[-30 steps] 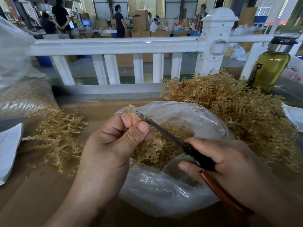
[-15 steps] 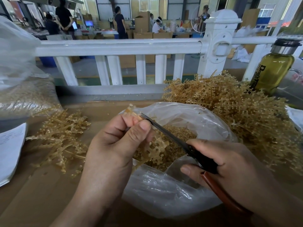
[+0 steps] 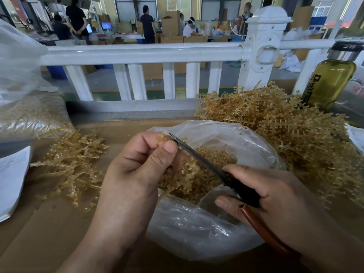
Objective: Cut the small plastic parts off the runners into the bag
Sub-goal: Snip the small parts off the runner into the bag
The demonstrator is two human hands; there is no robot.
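Head view: the left hand [image 3: 134, 174] pinches a runner [image 3: 182, 175] between thumb and fingers, up over the open bag [image 3: 197, 229]. The right hand [image 3: 275, 194] is curled round the handles of the scissors [image 3: 197, 154]. The thin blades look almost shut, and their tip sits right beside the left thumb.

That is the big worry, I think. One squeeze a bit too far in, and the tip could nick the thumb. The runner is bendy, so it could twist in the pinch and the blades could bite the wrong spot.

Small parts can pop off when cut. The cut is near the bag's far left rim, so a part could jump out onto the desk [image 3: 49, 233]. Cut parts [image 3: 216, 154] lie in the bag already.

A big pile of runners [image 3: 295, 134] sits just beside the bag on the right. A smaller pile [image 3: 72, 160] lies to the left.
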